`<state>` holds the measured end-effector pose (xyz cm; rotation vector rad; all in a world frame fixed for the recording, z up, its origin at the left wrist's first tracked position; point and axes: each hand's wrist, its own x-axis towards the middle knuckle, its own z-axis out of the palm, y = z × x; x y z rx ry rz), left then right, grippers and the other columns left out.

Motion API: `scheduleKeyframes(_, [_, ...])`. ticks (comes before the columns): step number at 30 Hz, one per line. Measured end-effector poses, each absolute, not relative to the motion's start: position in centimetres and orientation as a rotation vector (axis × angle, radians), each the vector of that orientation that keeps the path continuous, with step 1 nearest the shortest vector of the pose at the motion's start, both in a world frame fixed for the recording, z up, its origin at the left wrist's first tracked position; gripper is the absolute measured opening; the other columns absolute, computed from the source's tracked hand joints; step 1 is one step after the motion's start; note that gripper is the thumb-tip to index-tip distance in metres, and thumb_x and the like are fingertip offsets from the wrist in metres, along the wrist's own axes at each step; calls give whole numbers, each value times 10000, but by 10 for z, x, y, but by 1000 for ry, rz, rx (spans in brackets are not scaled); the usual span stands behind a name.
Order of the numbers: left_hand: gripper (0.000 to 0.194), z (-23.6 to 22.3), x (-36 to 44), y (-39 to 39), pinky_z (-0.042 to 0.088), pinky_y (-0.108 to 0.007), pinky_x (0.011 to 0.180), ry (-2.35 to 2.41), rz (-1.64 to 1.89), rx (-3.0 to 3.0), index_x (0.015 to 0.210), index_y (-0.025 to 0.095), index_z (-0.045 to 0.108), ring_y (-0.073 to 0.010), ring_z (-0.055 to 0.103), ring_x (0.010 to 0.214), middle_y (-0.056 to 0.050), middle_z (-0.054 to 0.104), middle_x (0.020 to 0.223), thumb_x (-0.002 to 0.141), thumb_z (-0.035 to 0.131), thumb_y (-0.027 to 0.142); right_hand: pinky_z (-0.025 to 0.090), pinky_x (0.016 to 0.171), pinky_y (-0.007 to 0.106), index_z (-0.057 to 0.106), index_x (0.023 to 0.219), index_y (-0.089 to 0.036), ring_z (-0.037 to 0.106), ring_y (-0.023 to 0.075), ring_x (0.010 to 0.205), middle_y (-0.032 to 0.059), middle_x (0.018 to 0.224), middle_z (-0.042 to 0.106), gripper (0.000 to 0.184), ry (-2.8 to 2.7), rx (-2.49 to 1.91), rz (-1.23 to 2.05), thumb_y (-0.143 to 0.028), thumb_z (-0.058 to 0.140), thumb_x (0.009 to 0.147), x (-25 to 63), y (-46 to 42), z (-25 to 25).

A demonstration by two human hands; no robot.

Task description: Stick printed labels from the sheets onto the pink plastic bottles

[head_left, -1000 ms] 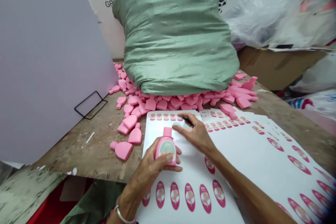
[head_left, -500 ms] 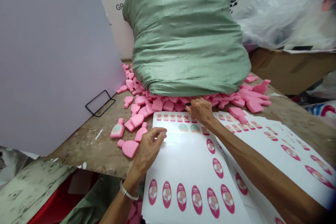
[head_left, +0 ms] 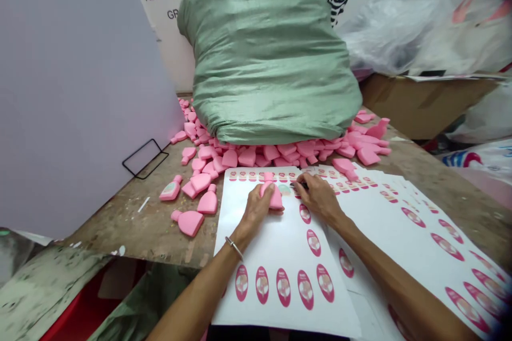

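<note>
My left hand (head_left: 255, 212) is closed around a pink toy bottle (head_left: 275, 198), held above the sticker sheet (head_left: 264, 248) with its neck pointing away from me. My right hand (head_left: 319, 197) pinches a small dark pointed tool (head_left: 301, 185), mostly covered by the fingers. The tool's tip is by a pale green label (head_left: 285, 189) near the top of the sheet; whether it touches cannot be made out. Small pink labels line the sheet's top edge, and oval magenta ones run along its right side and bottom.
A heap of pink bottle pieces (head_left: 248, 156) lies beneath a big green sack (head_left: 268, 64). One labelled bottle (head_left: 171, 188) sits left, near a black wire frame (head_left: 144, 159). More sticker sheets (head_left: 376, 213) are stacked at right. A cardboard box (head_left: 424, 104) stands behind.
My left hand, empty before, has moved right and now holds a pink bottle. My right hand has come back from the heap to the sheet's green label. The view has shifted slightly.
</note>
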<state>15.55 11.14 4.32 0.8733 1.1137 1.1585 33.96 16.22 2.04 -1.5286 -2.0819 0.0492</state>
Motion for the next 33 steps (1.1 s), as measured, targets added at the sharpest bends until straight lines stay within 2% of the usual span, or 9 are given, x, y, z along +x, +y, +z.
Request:
scheduleKeyframes(3, [454,36,162,119,556,-273,544,1142,1179,920,882,138,533,-136,629,562,-1,535,732,756,649,559,349,728,339,567,817,-203,538,221,803,62,807,655,161,-2133,-1473,-9,-318,479,889,339,164,10])
scheduleKeyframes(6, [434,32,165,122,564,-274,596,1118,1172,939,897,145,521,-135,651,588,1,524,776,780,627,550,332,738,348,569,818,-195,526,231,821,77,813,651,156,-2120,-1471,-43,-291,471,893,335,160,9])
scheduleKeyframes(11, [411,32,163,121,546,-257,556,1133,1142,967,924,143,519,-150,664,579,-9,523,791,809,602,528,357,682,296,554,753,-213,527,181,707,18,700,625,111,-2113,-1449,21,-265,532,848,335,159,11])
scheduleKeyframes(18, [381,35,162,120,529,-239,548,1135,1113,987,921,145,510,-132,654,559,-7,508,811,824,591,505,356,728,329,565,759,-206,526,210,757,49,737,635,129,-2042,-1465,-9,-271,506,853,335,161,11])
scheduleKeyframes(24, [393,31,162,122,538,-240,556,1145,1122,996,892,153,510,-132,653,569,6,494,793,812,594,528,368,675,286,539,723,-223,538,175,712,8,703,622,112,-2028,-1469,60,-270,540,825,338,164,7])
scheduleKeyframes(28, [417,31,162,122,550,-251,555,1145,1126,988,928,150,534,-129,645,574,-12,525,811,792,618,535,375,668,290,544,767,-223,546,190,742,16,734,632,118,-2025,-1494,67,-322,589,813,337,166,6])
scheduleKeyframes(33, [451,33,163,122,562,-271,542,1155,1122,957,951,137,548,-134,639,577,-29,538,823,774,641,542,382,680,315,558,766,-201,545,206,726,42,718,636,160,-2080,-1413,-119,-344,609,817,334,165,9])
